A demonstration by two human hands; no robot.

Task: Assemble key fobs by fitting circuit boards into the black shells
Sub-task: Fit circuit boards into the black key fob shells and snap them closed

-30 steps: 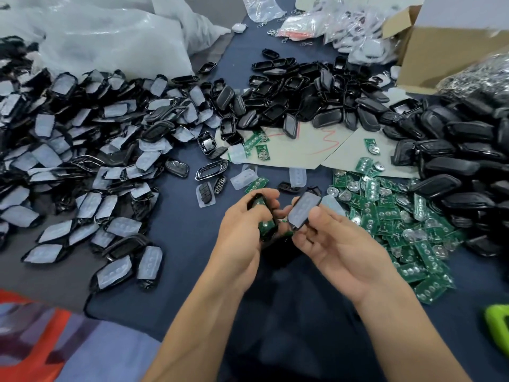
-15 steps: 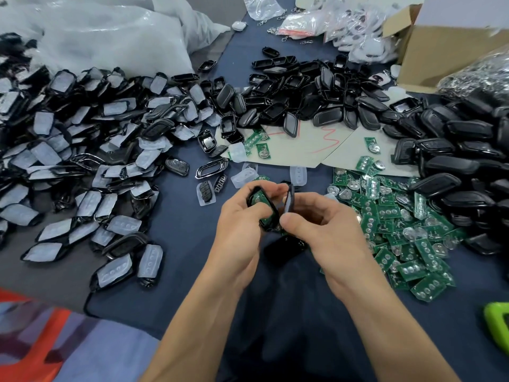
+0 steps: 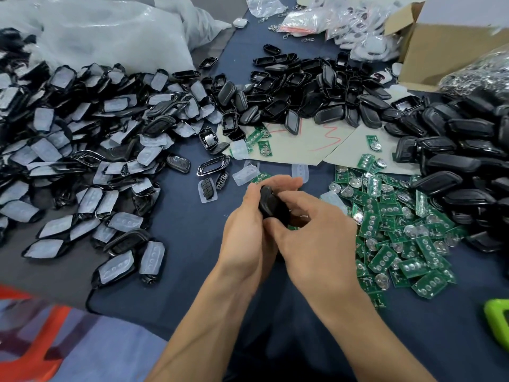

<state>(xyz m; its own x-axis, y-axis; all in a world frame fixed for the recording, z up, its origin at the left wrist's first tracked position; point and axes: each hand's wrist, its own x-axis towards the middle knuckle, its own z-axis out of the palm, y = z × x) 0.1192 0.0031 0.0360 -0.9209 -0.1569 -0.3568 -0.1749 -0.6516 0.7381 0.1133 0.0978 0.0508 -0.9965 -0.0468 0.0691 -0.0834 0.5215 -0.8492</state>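
Over the dark blue cloth-covered counter, the left hand and right hand meet, each grip clamped round one glossy black plastic fob shell held between them. Just to the right lies a heap of green circuit boards. To the left spread black shells with cloudy rubber pads. Farther back are empty black shells and a brown cardboard box.
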